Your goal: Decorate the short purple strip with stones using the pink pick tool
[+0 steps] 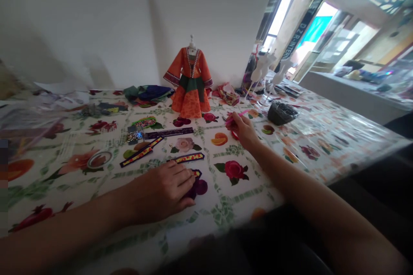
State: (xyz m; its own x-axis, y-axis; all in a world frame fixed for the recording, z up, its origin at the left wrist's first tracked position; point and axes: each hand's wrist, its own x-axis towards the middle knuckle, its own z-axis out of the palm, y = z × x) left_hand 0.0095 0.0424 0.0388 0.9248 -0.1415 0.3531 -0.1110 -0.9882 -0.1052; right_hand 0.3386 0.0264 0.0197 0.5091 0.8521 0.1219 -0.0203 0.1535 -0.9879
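Several patterned strips point(141, 152) lie flat on a glossy, fruit-printed surface point(180, 228).
Watching remotely, left to right, I see a pale ring point(99, 160), then those narrow, dark-edged strips with red-and-yellow motifs, spread out, I judge, so none hides another. My left hand point(169, 185) rests palm down, fingers together, over a small strip end point(197, 173), probably to steady it; I cannot tell whether it grips. Beyond, an orange outfit point(192, 101) with flared sleeves and skirt stands upright on a form, likely to keep its shape. My right hand point(240, 129) is closed around a slim pink item point(244, 113), raised slightly, seemingly for fine control. Farther right sits a crinkled black bag point(283, 113), near smooth white mannequins point(263, 66).
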